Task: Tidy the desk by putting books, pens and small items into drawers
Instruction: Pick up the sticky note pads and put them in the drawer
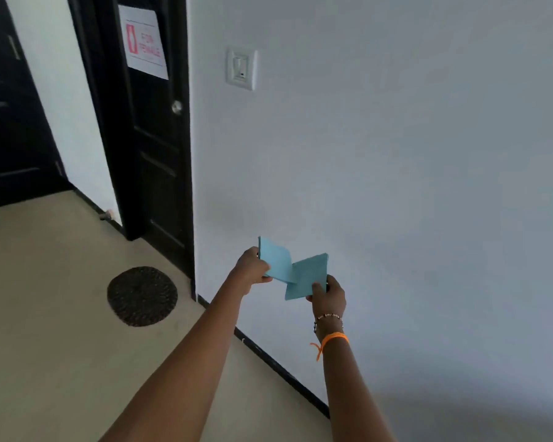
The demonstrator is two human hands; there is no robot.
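Hands [253, 266] [328, 293] hold blue booklet [296, 272] open, spine upright.

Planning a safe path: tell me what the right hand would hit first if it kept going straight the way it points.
Probably the white wall. The right hand, gripping light blue paper, points toward it, with nothing visible between; depth is unclear.

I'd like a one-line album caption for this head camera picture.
Both hands, left and right, hold light blue papers out before a white wall, near a black door.
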